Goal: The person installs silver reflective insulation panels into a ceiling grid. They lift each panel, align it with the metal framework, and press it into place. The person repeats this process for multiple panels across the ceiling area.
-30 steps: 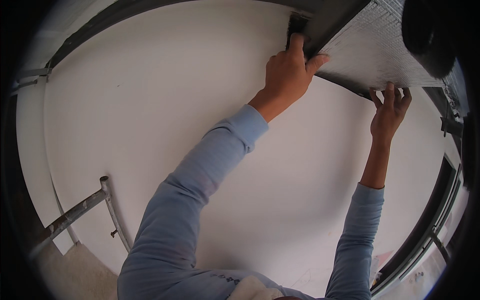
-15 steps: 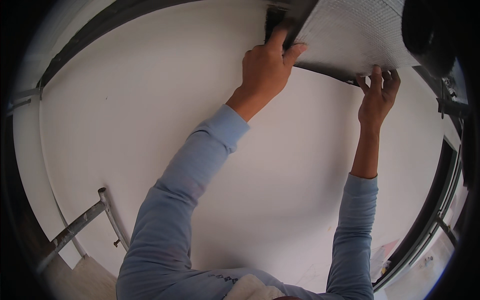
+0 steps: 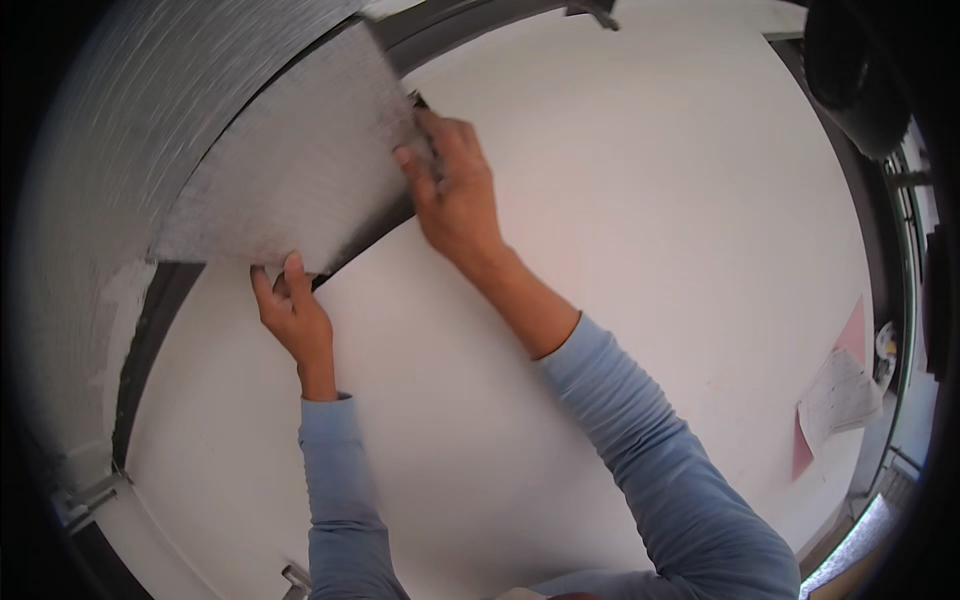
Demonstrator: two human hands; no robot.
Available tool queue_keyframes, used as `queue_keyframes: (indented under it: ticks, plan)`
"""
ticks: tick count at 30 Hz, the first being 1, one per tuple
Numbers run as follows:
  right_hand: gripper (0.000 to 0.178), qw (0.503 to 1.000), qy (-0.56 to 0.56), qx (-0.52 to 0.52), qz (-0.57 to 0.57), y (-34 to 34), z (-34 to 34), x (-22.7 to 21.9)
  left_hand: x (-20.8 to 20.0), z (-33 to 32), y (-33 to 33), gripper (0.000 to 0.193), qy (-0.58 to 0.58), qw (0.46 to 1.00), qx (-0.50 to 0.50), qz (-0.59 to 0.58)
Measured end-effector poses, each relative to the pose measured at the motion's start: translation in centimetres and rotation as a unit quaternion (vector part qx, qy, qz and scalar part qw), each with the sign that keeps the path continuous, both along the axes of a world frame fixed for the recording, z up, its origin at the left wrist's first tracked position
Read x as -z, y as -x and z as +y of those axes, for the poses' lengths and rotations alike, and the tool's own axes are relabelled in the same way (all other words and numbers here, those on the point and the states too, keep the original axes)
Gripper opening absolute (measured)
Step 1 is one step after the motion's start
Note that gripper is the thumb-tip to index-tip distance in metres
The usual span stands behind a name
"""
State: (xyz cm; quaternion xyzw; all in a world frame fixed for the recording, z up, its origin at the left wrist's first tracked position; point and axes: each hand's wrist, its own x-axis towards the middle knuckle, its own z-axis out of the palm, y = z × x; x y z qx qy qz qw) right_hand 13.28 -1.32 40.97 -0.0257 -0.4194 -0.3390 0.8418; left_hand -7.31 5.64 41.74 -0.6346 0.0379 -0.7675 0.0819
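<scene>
A silvery foil-faced panel [image 3: 290,150] with a woven-looking surface and a dark edge is held up at the upper left, tilted against the white wall. My left hand [image 3: 297,318] pinches its lower edge near a corner, thumb on the silver face and fingers behind. At the panel's right edge, my right hand [image 3: 460,195] grips with the thumb toward the face; its fingers are slightly blurred and partly hidden. A dark strip shows below the panel between both hands.
A large white wall [image 3: 620,250] fills the middle. Another silvery surface [image 3: 110,170] runs along the left, beside a dark frame member [image 3: 155,340]. A dark rounded object [image 3: 855,85] hangs at upper right. Papers [image 3: 838,395] and a pink sheet [image 3: 803,450] are at the right.
The view has swung, and the panel now appears at upper left instead of upper right. My left hand has shifted to the lower edge and my right hand to the right edge.
</scene>
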Motion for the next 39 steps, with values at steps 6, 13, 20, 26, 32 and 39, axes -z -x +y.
queue_keyframes:
  ticks: [6,13,20,26,32,39]
  plan:
    - [0.039,0.999,0.019,-0.031,-0.014,0.3,-0.7,0.5,0.2,0.0,-0.1,0.070,0.003,0.999,-0.021,-0.027]
    - [0.041,1.000,0.007,-0.009,0.004,-0.1,-1.0,0.7,0.5,-0.5,-0.5,0.068,0.014,0.995,-0.092,-0.047]
    - [0.042,1.000,0.002,-0.010,0.003,-0.2,-0.5,0.4,0.8,-0.4,-0.4,0.073,0.020,0.996,-0.086,-0.018]
    - [0.044,1.000,-0.008,0.006,0.004,0.0,0.3,0.0,0.8,-0.2,-0.2,0.073,0.005,0.998,-0.068,-0.001]
    - [0.043,0.999,-0.027,0.031,-0.004,-0.2,0.6,-0.2,0.7,-0.3,-0.1,0.070,0.008,0.997,-0.083,0.008]
    - [0.044,1.000,-0.008,-0.016,-0.011,0.0,0.5,-0.1,0.6,-0.2,-0.2,0.069,-0.008,0.997,-0.071,0.000]
